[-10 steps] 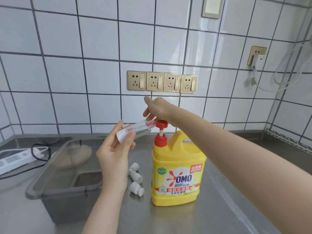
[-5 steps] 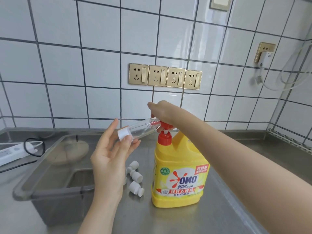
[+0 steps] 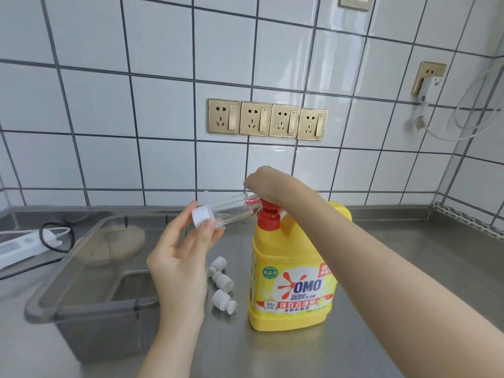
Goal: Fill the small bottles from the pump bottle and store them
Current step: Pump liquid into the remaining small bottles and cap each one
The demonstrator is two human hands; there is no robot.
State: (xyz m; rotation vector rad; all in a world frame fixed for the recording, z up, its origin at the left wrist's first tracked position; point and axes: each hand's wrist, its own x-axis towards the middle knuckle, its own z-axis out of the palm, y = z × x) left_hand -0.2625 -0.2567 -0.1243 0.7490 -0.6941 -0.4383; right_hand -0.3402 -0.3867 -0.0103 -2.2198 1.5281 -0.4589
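My left hand (image 3: 177, 266) pinches the small clear bottle (image 3: 226, 212) near its white base end, fingers and thumb curled round it, holding it almost sideways so its open mouth meets the red spout of the yellow OMO pump bottle (image 3: 293, 282). Tilted like that, the liquid should run down inside, not spill; a little seems pooled along the lower wall, hard to be sure. My right hand (image 3: 268, 184) sits on top of the red pump head (image 3: 268, 216), pressing down; fingers mostly hidden behind the wrist, so I can't tell how curled they are. The pump bottle stands upright on the steel counter (image 3: 381, 268), so one hand is enough to pump it. Three white caps (image 3: 222, 282) lie just beside its left side, close for capping later. The clear storage bin (image 3: 81, 268) sits to the left, probably where filled bottles go. A power strip (image 3: 24, 244) lies behind it.
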